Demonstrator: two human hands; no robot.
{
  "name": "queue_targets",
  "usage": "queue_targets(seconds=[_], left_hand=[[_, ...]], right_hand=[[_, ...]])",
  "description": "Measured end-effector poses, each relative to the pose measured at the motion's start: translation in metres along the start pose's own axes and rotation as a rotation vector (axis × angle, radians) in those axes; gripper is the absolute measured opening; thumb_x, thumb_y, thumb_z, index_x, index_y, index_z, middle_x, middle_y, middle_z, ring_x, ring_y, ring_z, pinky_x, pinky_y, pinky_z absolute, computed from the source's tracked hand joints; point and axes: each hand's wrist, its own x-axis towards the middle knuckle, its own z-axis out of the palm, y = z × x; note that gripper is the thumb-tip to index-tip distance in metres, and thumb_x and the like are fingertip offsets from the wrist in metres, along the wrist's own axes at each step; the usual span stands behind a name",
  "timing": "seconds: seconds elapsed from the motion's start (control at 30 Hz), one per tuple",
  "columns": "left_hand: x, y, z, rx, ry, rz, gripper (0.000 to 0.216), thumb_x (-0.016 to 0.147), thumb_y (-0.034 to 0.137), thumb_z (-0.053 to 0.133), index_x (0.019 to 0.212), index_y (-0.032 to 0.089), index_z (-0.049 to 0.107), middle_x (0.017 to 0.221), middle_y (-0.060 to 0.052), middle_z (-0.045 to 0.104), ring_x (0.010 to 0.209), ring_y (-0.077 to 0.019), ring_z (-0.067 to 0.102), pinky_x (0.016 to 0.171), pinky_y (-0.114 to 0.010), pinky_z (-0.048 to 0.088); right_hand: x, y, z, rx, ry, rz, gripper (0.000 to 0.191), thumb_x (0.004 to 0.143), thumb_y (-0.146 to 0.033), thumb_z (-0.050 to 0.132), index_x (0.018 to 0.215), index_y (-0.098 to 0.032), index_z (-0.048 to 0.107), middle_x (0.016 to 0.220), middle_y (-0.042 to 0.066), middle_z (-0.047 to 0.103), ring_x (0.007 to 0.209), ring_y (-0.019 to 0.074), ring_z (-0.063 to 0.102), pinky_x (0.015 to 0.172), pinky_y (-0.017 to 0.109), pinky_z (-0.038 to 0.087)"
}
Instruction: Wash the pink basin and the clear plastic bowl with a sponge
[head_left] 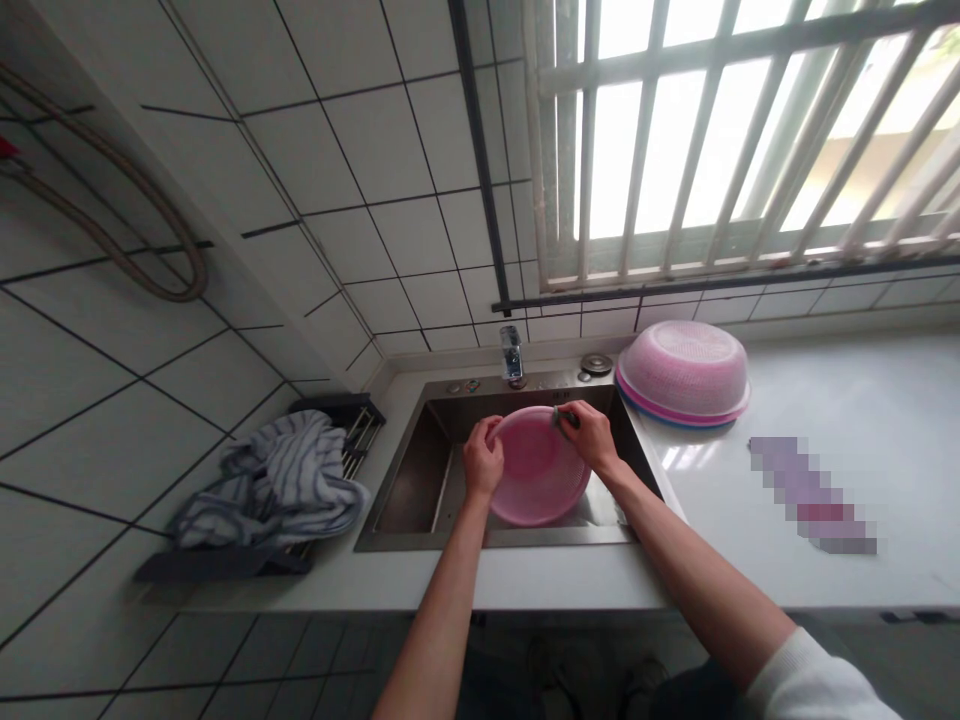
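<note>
Scrubbing in the sink (420, 450): left hand (482, 462) fingers curl closed on the pink basin (538, 478) rim, right hand (589, 432) pinches a dark scrubber (564, 417) — best steady that rim, rub firmly.

Both bare forearms reach forward from the bottom of the view and converge toward the middle. The left hand (483, 458) is curled, fingers wrapped and thumb uppermost, in a closed grip, wrist straight. The right hand (589, 435) sits slightly farther forward, fingers bent and pinched together, wrist flexed a little downward. A white sleeve covers the right upper arm.
</note>
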Motion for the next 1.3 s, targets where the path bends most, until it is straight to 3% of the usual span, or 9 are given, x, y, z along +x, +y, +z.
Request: queue_targets(seconds=[0.17, 0.3, 0.57, 0.77, 1.0, 1.2, 1.3], left_hand=[[-0.002, 0.008, -0.004, 0.15, -0.11, 0.015, 0.047, 0.087, 0.013, 0.067, 0.131, 0.029, 0.064, 0.129, -0.004, 0.074, 0.116, -0.024, 0.071, 0.106, -0.039, 0.055], [-0.002, 0.016, -0.003, 0.232, -0.18, 0.004, 0.032, 0.089, 0.015, 0.07, 0.118, 0.029, 0.071, 0.11, -0.004, 0.077, 0.097, -0.0231, 0.074, 0.09, -0.035, 0.059], [-0.003, 0.017, 0.006, 0.177, -0.188, 0.064, 0.023, 0.098, 0.016, 0.06, 0.112, 0.028, 0.073, 0.111, -0.004, 0.077, 0.102, -0.0209, 0.073, 0.091, -0.032, 0.057], [-0.004, 0.016, 0.008, 0.143, -0.286, 0.009, 0.015, 0.097, 0.022, 0.064, 0.107, 0.031, 0.071, 0.099, 0.0, 0.081, 0.094, -0.0204, 0.077, 0.079, -0.028, 0.057], [0.0, 0.012, 0.0, 0.1, -0.098, 0.028, 0.028, 0.095, 0.014, 0.062, 0.117, 0.029, 0.072, 0.116, -0.003, 0.079, 0.106, -0.0206, 0.075, 0.096, -0.034, 0.058], [-0.004, 0.022, 0.005, 0.084, -0.218, 0.067, 0.018, 0.099, 0.021, 0.06, 0.106, 0.03, 0.075, 0.1, -0.002, 0.078, 0.096, -0.0185, 0.075, 0.088, -0.029, 0.058], [-0.004, 0.02, 0.003, 0.071, -0.193, 0.041, 0.018, 0.099, 0.02, 0.061, 0.107, 0.029, 0.074, 0.103, -0.003, 0.078, 0.097, -0.019, 0.075, 0.088, -0.03, 0.059]], right_hand=[[-0.001, -0.005, -0.001, 0.012, -0.033, -0.038, 0.019, 0.094, -0.023, 0.062, 0.107, -0.024, 0.076, 0.106, 0.005, 0.076, 0.093, 0.0219, 0.073, 0.082, 0.032, 0.055], [-0.004, -0.012, 0.003, 0.045, -0.13, -0.093, 0.019, 0.095, -0.021, 0.062, 0.106, -0.026, 0.077, 0.107, 0.004, 0.076, 0.093, 0.0207, 0.073, 0.083, 0.03, 0.055], [-0.012, -0.028, 0.018, -0.009, -0.198, -0.171, 0.018, 0.099, -0.02, 0.062, 0.109, -0.026, 0.076, 0.115, 0.005, 0.076, 0.097, 0.0201, 0.074, 0.085, 0.028, 0.056], [-0.014, -0.031, 0.024, -0.033, -0.247, -0.233, 0.022, 0.101, -0.016, 0.059, 0.11, -0.025, 0.077, 0.113, 0.006, 0.076, 0.097, 0.019, 0.074, 0.086, 0.027, 0.056], [-0.009, -0.019, 0.006, 0.068, -0.123, -0.125, 0.02, 0.101, -0.022, 0.061, 0.112, -0.025, 0.077, 0.108, 0.006, 0.078, 0.096, 0.0218, 0.075, 0.087, 0.032, 0.058], [-0.009, -0.027, 0.021, 0.002, -0.238, -0.22, 0.026, 0.097, -0.018, 0.065, 0.117, -0.028, 0.079, 0.12, 0.006, 0.078, 0.107, 0.0224, 0.075, 0.097, 0.035, 0.059], [-0.007, -0.025, 0.02, -0.007, -0.238, -0.212, 0.025, 0.097, -0.021, 0.067, 0.117, -0.028, 0.08, 0.119, 0.005, 0.079, 0.105, 0.0221, 0.076, 0.096, 0.034, 0.06]])
